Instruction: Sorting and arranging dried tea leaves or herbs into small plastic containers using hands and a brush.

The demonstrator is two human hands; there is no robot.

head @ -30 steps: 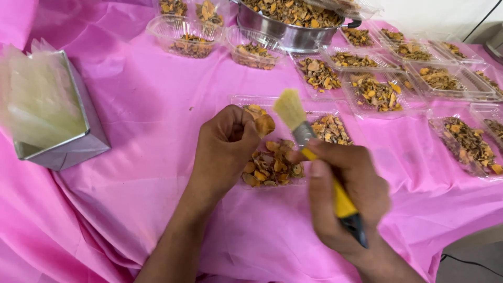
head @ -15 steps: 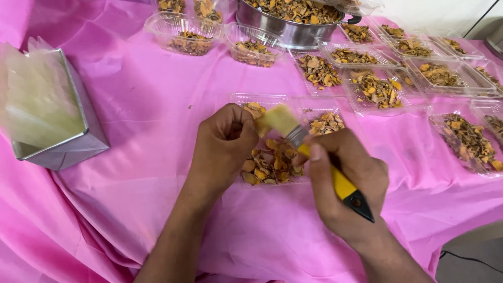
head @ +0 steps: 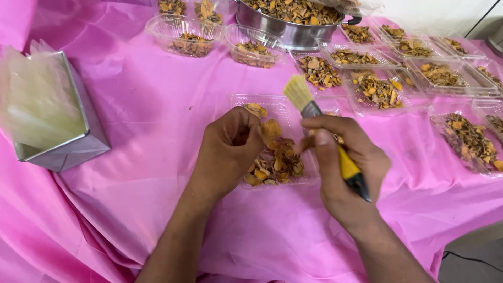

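Now the brush (head: 322, 128) stands lifted again, its pale bristles up and clear of the chips, where half a second ago they were pressed down against the piece at the left thumb; a second ago it stood raised much as it does here. The right hand (head: 343, 167) is clenched round the brush's yellow handle, whose black end pokes out below the palm; a metal ferrule joins handle to the flat, straw-coloured bristle head. The left hand (head: 230, 149) pinches one orange chip (head: 271, 129) between thumb and fingers, just over the open tray (head: 262, 102), and has hardly shifted.

That tray is thin, clear, ridged plastic, lying on the pink cloth (head: 146, 115) right before the person, with a heap of dry, curled, orange-brown chips (head: 275, 165) in its near half.

The cloth is glossy plastic sheet, creased and draped over the table edge. One round steel pot (head: 293, 32) at the far side is heaped with the same chips. Three clear tubs (head: 184, 35) sit to its left and front, each partly filled. To the right, about seven more clear trays (head: 378, 89) lie in rows, filled. At the left, one square metal box (head: 68, 141) holds a stack of filmy clear bags (head: 36, 99).
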